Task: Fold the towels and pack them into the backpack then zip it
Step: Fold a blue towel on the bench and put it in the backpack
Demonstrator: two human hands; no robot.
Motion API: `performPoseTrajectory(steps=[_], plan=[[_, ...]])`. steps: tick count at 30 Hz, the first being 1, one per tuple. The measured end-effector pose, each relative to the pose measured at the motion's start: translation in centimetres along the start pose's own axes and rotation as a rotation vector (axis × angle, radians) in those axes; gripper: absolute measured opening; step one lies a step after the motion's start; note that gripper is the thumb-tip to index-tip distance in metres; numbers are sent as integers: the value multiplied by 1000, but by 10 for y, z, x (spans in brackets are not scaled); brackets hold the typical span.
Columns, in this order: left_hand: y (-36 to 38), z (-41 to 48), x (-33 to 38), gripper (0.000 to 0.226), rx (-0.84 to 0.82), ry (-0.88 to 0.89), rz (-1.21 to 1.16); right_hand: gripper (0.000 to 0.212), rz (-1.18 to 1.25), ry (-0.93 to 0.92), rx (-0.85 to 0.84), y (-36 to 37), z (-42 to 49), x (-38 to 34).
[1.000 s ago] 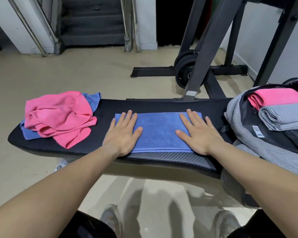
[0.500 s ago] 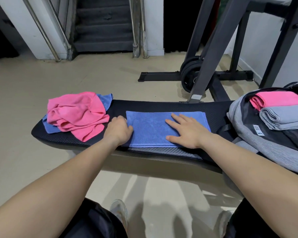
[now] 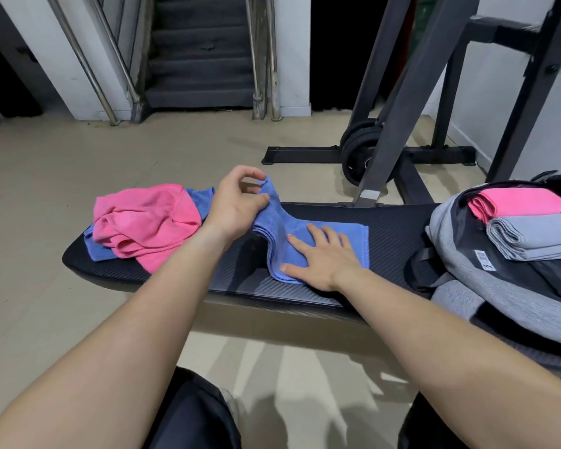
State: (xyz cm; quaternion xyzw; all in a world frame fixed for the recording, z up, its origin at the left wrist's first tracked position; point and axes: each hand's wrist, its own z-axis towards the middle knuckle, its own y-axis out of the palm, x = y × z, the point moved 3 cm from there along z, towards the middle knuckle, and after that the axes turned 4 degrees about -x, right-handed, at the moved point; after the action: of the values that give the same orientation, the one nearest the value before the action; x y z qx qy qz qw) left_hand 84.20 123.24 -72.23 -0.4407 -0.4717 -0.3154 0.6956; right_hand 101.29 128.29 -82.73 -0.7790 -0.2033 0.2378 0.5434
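Label on backpack — unreadable

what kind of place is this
Most likely a gym, perhaps a home or basement one. A padded black workout bench serves as the folding surface, weight plates lean against a dark steel rack behind it, and a staircase rises at the back.

backpack cut by rt edge; label unreadable
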Motion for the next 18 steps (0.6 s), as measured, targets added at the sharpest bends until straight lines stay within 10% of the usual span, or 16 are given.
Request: performPoseTrajectory(steps=[18], plan=[[128,-15,-2,40,-296,74,605,70,39,94,73,-13,-51,107]])
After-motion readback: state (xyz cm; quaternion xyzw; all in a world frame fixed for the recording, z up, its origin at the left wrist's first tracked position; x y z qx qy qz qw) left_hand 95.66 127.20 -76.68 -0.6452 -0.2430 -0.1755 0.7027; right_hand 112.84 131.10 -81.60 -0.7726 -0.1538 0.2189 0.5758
